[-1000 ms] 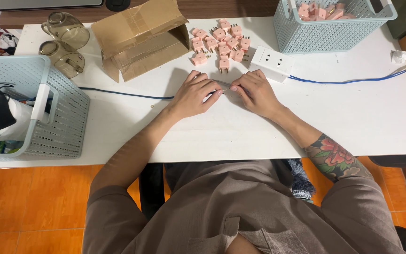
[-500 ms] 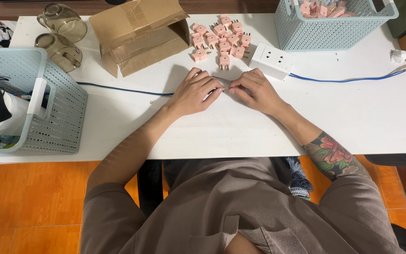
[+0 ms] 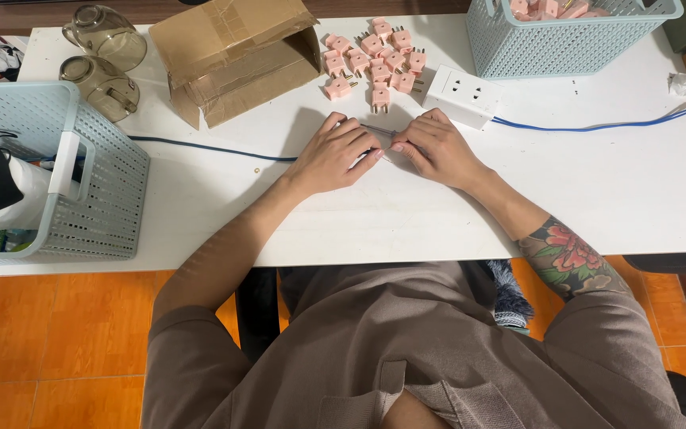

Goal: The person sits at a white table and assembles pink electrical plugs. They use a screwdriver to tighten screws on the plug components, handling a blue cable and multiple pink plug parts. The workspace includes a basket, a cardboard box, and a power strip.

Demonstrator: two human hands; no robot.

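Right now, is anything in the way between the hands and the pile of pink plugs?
Nothing visible. Bare white table lies between the left hand, the right hand and the pink plugs. The socket block sits off to the side, by the right hand.

Matt white table point(image 3: 613, 183) is bearing glossy pink plastic plugs point(image 3: 375, 59), a smooth white plastic power strip point(image 3: 460, 95), creased brown cardboard box point(image 3: 236, 56), perforated pale-blue plastic baskets point(image 3: 97, 183), and tinted translucent plastic jugs point(image 3: 105, 36).

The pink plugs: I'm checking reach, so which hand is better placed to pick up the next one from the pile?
Probably the left hand: it lies almost straight below the pink plugs. The right hand sits nearer the white socket block.
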